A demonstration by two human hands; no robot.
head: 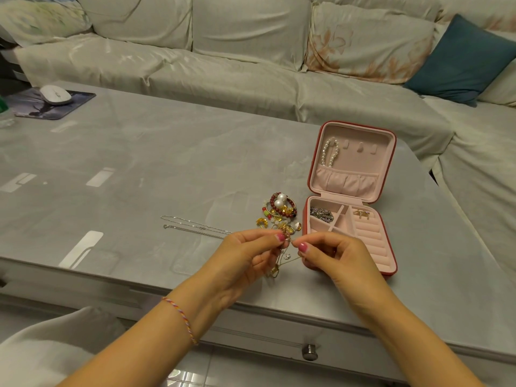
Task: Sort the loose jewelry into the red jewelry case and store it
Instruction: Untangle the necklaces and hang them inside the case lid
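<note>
The red jewelry case (391, 247) lies open on the table, pink inside. A pearl strand (331, 152) hangs in its lid, a silver piece (321, 214) fills a back compartment, and a gold ring (361, 214) sits in the ring rolls. Left of the case is a pile of loose jewelry (279, 212) with beads, pearls and gold bits. A thin silver chain (192, 227) lies stretched out further left. My left hand (245, 258) and my right hand (332, 255) both pinch a fine gold chain necklace (282, 258) just in front of the pile; its pendants dangle between them.
The grey glass-topped table (167, 163) has a drawer knob (309, 351) at its front. A white mouse (55, 94) on a mouse pad sits at the far left. A covered sofa (223, 51) with a blue cushion (463, 60) runs behind and to the right.
</note>
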